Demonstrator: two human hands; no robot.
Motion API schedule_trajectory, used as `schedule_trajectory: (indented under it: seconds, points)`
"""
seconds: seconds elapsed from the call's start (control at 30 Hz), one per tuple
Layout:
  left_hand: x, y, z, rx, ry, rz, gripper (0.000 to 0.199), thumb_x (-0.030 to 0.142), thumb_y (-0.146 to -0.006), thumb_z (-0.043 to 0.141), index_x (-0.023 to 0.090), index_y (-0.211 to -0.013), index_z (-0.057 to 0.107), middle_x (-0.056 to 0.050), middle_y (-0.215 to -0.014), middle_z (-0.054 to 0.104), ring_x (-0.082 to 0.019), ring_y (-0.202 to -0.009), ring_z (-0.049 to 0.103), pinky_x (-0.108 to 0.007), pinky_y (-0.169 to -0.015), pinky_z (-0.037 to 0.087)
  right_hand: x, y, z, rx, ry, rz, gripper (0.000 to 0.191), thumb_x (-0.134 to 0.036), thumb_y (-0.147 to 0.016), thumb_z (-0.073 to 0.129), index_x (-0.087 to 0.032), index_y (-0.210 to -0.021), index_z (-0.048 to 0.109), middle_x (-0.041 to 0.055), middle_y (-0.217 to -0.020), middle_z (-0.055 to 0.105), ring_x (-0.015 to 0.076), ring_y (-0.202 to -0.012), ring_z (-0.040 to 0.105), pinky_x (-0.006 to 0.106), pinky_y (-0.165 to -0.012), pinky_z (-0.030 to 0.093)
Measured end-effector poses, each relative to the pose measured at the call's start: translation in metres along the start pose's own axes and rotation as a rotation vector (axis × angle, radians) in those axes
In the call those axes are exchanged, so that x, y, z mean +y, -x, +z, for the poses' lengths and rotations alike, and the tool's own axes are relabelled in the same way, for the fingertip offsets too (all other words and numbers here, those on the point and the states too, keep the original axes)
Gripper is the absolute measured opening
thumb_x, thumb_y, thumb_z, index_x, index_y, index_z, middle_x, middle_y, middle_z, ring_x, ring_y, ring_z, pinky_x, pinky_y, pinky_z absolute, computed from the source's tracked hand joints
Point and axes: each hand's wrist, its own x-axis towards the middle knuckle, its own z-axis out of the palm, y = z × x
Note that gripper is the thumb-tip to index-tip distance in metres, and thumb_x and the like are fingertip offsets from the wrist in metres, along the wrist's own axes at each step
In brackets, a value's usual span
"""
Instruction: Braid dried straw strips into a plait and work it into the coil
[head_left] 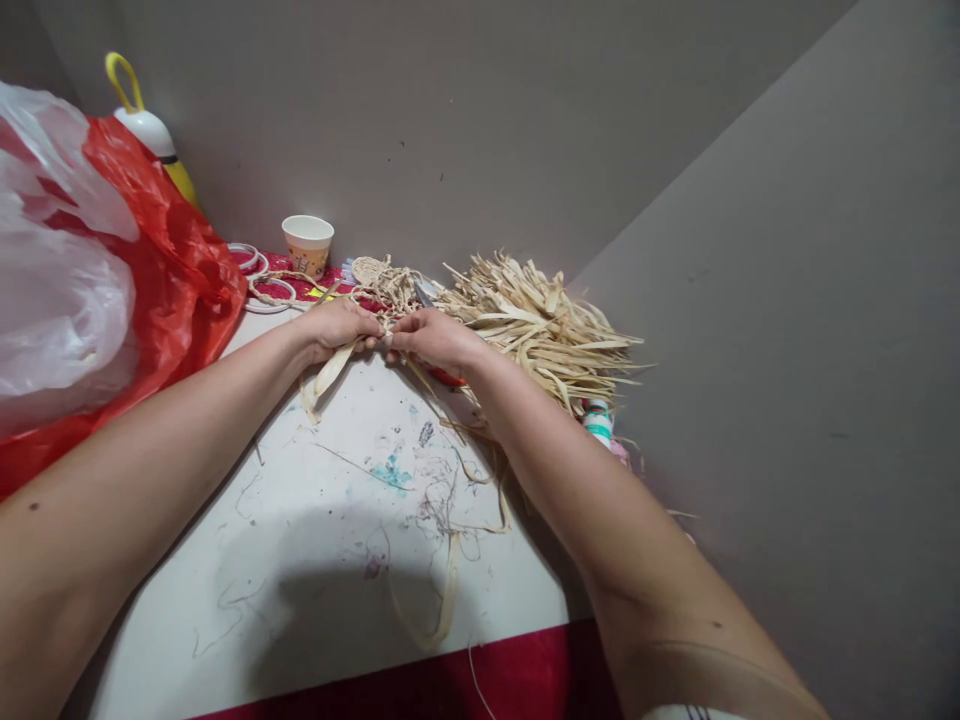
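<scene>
Both arms reach forward over the white tabletop [337, 560], and the hands meet near its far side. My left hand [341, 328] is closed on a pale dried husk strip [334, 370], whose wide end hangs below the fingers. Right beside it, my right hand [431, 338] pinches at the same strip, fingertips close to the left ones. The fingers hide the spot where the strip is gripped. Just behind the hands lie braided husk cord [394, 285] and a coiled round piece [369, 268]. Part of a dark blade [422, 295] shows by the right hand.
A large bundle of dried husks [555, 325] lies at the right, near a small white-green bottle [598, 422]. A paper cup [307, 245] and white rings [270, 293] stand at the back. Red and white plastic bags [172, 230] fill the left, before a yellow-handled bottle [146, 130]. Grey walls enclose the table.
</scene>
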Motion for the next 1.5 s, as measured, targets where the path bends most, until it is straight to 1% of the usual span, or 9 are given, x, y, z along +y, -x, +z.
schedule_trajectory:
  seconds: [0.1,0.23,0.43,0.57,0.77,0.93,1.1,1.27,1.5]
  points:
    - [0.001,0.000,0.001,0.002,0.009,-0.004,0.026,0.002,-0.075,0.054,0.011,-0.051,0.057,0.002,-0.040,0.051,-0.003,-0.034,0.040,-0.018,-0.040,0.027,0.003,-0.006,-0.002,-0.070,-0.040,-0.014,0.021,-0.020,-0.080,0.056,-0.014,-0.060,0.058,-0.0037,-0.048,0.045,0.0054,-0.039,0.028,0.022,-0.040,0.018]
    - [0.001,0.001,0.001,-0.010,0.035,0.004,0.027,0.001,-0.075,0.053,0.010,-0.050,0.058,0.000,-0.040,0.052,-0.003,-0.034,0.041,-0.017,-0.040,0.028,-0.002,-0.005,-0.004,-0.120,-0.135,0.058,0.021,-0.016,-0.085,0.051,-0.013,-0.065,0.057,-0.0050,-0.050,0.044,0.0043,-0.037,0.028,0.020,-0.037,0.019]
    - [0.000,0.000,0.000,-0.035,0.054,0.032,0.023,0.001,-0.073,0.058,0.008,-0.052,0.063,-0.003,-0.047,0.060,-0.003,-0.040,0.047,-0.016,-0.043,0.033,-0.001,-0.003,-0.007,-0.270,-0.366,0.134,0.027,-0.016,-0.094,0.041,-0.011,-0.074,0.059,-0.0060,-0.050,0.042,0.0026,-0.035,0.025,0.016,-0.032,0.013]
    - [0.001,0.000,0.000,-0.016,0.065,0.021,0.025,0.001,-0.075,0.057,0.009,-0.052,0.062,-0.001,-0.045,0.057,-0.003,-0.040,0.047,-0.016,-0.043,0.033,0.009,-0.007,-0.008,-0.332,-0.511,0.128,0.026,-0.019,-0.093,0.044,-0.011,-0.073,0.059,-0.0057,-0.049,0.041,0.0022,-0.035,0.026,0.015,-0.031,0.015]
    - [-0.001,0.000,-0.002,-0.002,-0.075,0.088,0.022,0.006,-0.075,0.060,0.011,-0.053,0.062,-0.001,-0.048,0.058,-0.004,-0.041,0.046,-0.018,-0.044,0.032,0.014,-0.012,-0.004,-0.274,-0.605,0.149,0.028,-0.020,-0.089,0.050,-0.013,-0.063,0.055,-0.0064,-0.045,0.037,0.0029,-0.036,0.027,0.013,-0.035,0.021]
    - [-0.001,0.004,-0.003,-0.001,-0.207,0.147,0.011,0.011,-0.070,0.066,0.012,-0.059,0.066,-0.001,-0.053,0.061,-0.003,-0.039,0.038,-0.020,-0.041,0.023,0.012,-0.012,0.002,-0.214,-0.611,0.147,0.027,-0.019,-0.085,0.050,-0.014,-0.058,0.052,-0.0061,-0.044,0.036,0.0036,-0.036,0.025,0.015,-0.034,0.016]
    - [0.005,0.007,-0.001,-0.055,-0.198,0.074,0.009,0.008,-0.069,0.064,0.012,-0.063,0.069,-0.003,-0.059,0.065,-0.003,-0.040,0.036,-0.021,-0.041,0.020,0.005,-0.009,0.007,-0.153,-0.554,0.151,0.027,-0.019,-0.081,0.048,-0.015,-0.055,0.052,-0.0070,-0.042,0.029,0.0041,-0.034,0.017,0.018,-0.035,0.009]
    - [0.005,0.004,-0.003,-0.072,-0.106,-0.017,0.018,0.006,-0.075,0.058,0.013,-0.060,0.066,0.001,-0.046,0.048,-0.003,-0.039,0.034,-0.021,-0.042,0.019,0.000,-0.009,0.011,-0.050,-0.512,0.187,0.026,-0.016,-0.078,0.048,-0.017,-0.052,0.046,-0.0074,-0.040,0.028,0.0041,-0.031,0.016,0.019,-0.035,0.009]
    - [0.005,0.003,-0.004,-0.074,-0.271,0.007,0.017,0.008,-0.072,0.062,0.015,-0.056,0.061,0.003,-0.044,0.043,-0.005,-0.039,0.034,-0.021,-0.043,0.024,0.000,-0.009,0.015,-0.023,-0.449,0.191,0.029,-0.019,-0.079,0.049,-0.018,-0.051,0.042,-0.0076,-0.036,0.026,0.0040,-0.030,0.016,0.019,-0.033,0.011]
